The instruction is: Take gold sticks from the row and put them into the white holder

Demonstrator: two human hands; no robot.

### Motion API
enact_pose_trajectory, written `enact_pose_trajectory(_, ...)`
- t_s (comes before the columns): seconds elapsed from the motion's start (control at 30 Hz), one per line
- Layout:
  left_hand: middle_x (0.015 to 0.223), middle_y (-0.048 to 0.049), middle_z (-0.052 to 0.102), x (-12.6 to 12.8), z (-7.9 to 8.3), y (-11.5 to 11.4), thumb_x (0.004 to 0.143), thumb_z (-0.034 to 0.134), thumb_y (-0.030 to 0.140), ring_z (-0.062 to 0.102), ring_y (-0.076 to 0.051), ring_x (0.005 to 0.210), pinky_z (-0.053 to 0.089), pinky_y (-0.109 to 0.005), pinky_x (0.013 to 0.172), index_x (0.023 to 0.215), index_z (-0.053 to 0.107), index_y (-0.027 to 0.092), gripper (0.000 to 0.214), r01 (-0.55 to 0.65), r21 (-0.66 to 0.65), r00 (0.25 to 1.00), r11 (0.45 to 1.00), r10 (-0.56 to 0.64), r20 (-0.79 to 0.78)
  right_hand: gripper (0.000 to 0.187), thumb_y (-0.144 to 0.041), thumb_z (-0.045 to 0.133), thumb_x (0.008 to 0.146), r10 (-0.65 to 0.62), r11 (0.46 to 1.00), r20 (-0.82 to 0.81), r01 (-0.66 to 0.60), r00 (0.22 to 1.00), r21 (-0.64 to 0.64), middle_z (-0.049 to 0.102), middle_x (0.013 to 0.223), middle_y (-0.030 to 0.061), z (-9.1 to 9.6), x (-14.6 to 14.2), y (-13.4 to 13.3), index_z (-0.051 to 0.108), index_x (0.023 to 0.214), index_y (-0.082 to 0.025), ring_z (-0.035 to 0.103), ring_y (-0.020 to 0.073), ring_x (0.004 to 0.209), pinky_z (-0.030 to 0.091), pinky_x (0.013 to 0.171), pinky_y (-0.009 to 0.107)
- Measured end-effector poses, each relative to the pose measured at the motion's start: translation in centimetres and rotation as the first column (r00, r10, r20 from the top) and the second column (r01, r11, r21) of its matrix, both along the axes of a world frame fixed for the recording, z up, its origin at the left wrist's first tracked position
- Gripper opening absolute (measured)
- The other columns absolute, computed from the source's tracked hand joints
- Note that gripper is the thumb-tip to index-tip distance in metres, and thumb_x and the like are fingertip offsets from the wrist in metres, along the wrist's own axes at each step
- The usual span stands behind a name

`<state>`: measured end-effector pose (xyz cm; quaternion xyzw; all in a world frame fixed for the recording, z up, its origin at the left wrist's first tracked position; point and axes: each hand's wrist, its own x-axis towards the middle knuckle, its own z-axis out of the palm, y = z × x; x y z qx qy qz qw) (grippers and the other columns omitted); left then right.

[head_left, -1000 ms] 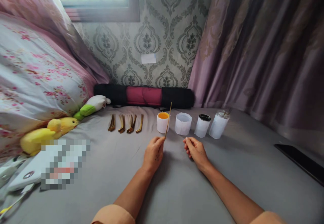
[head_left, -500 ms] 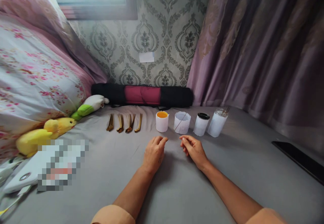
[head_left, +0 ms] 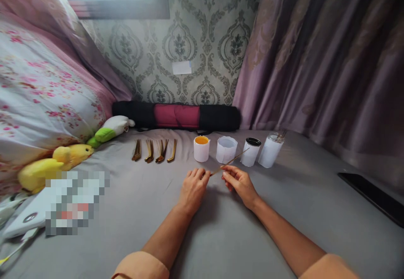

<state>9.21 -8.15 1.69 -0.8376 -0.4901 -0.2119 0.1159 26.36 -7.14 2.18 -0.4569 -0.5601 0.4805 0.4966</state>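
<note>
A thin golden-brown stick [head_left: 232, 161] slants up to the right between my two hands, over a grey sheet [head_left: 221, 232]. My left hand [head_left: 193, 188] rests on the sheet, its fingertips closed on the stick's low end. My right hand [head_left: 241, 183] pinches the stick a little higher up. Just beyond the hands stands a row of small containers: a white cup with orange contents [head_left: 201, 148], an empty white cup [head_left: 226, 149], a white cup with a black top [head_left: 251, 152] and a white-wrapped glass jar [head_left: 270, 149].
Several bunches of golden sticks [head_left: 154, 150] lie left of the cups. A black and red roll [head_left: 176, 116] lies against the wall. Plush toys [head_left: 47, 167] and floral bedding [head_left: 38, 89] fill the left. A black flat object [head_left: 372, 197] lies at the right, below a curtain.
The stick stood upright in my left hand a second ago. It now lies slanted to the right, with my right hand pinching it too. The view has tilted slightly.
</note>
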Motion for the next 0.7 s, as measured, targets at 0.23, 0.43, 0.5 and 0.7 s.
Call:
enact_pose_trajectory(0.23, 0.091, -0.0079, 0.052, 0.3, 0.3, -0.2, 0.084, 0.032, 0.019, 0.045, -0.02, 0.085, 0.037, -0.033, 0.072, 0.107, 0.049, 0.018, 0.029, 0.009, -0.023, 0.999, 1.0, -0.01, -0.039, 0.039, -0.044, 0.057, 0.067, 0.012, 0.998, -0.142, -0.021, 0.99, -0.064, 0.054, 0.066, 0.0001, -0.1, -0.2, 0.1, 0.057, 0.093, -0.016, 0.045, 0.0064, 0.047, 0.034, 0.039, 0.018)
enact_pose_trajectory(0.43, 0.09, -0.0078, 0.052, 0.4, 0.3, -0.2, 0.084, 0.032, 0.019, 0.045, -0.019, 0.084, 0.037, -0.032, 0.072, 0.108, 0.049, 0.018, 0.029, 0.023, -0.045, 0.999, 0.999, -0.024, -0.025, 0.037, -0.046, 0.055, 0.068, -0.004, 0.996, -0.167, -0.012, 0.986, -0.093, 0.053, 0.066, -0.0001, -0.6, 0.0, 0.4, 0.058, 0.089, -0.015, 0.045, 0.0062, 0.048, 0.034, 0.04, 0.018)
enact_pose_trajectory(0.5, 0.091, -0.0076, 0.051, 0.4, 0.4, -0.2, 0.084, 0.032, 0.018, 0.045, -0.019, 0.084, 0.037, -0.032, 0.072, 0.108, 0.048, 0.018, 0.029, 0.025, -0.056, 0.999, 0.998, -0.026, -0.02, 0.036, -0.045, 0.054, 0.07, 0.005, 0.996, -0.169, -0.02, 0.986, -0.088, 0.052, 0.066, -0.0002, -0.8, 0.0, 0.4, 0.057, 0.089, -0.015, 0.045, 0.0063, 0.048, 0.034, 0.04, 0.018)
enact_pose_trajectory(0.7, 0.092, -0.0069, 0.052, 0.4, 0.3, -0.2, 0.083, 0.032, 0.017, 0.045, -0.019, 0.084, 0.037, -0.031, 0.073, 0.107, 0.048, 0.019, 0.029, 0.016, -0.066, 1.0, 0.998, -0.016, 0.001, 0.034, -0.044, 0.054, 0.071, 0.006, 0.996, -0.181, -0.022, 0.983, -0.085, 0.052, 0.066, -0.0003, -0.9, 0.0, 0.5, 0.057, 0.089, -0.015, 0.044, 0.006, 0.048, 0.033, 0.04, 0.017)
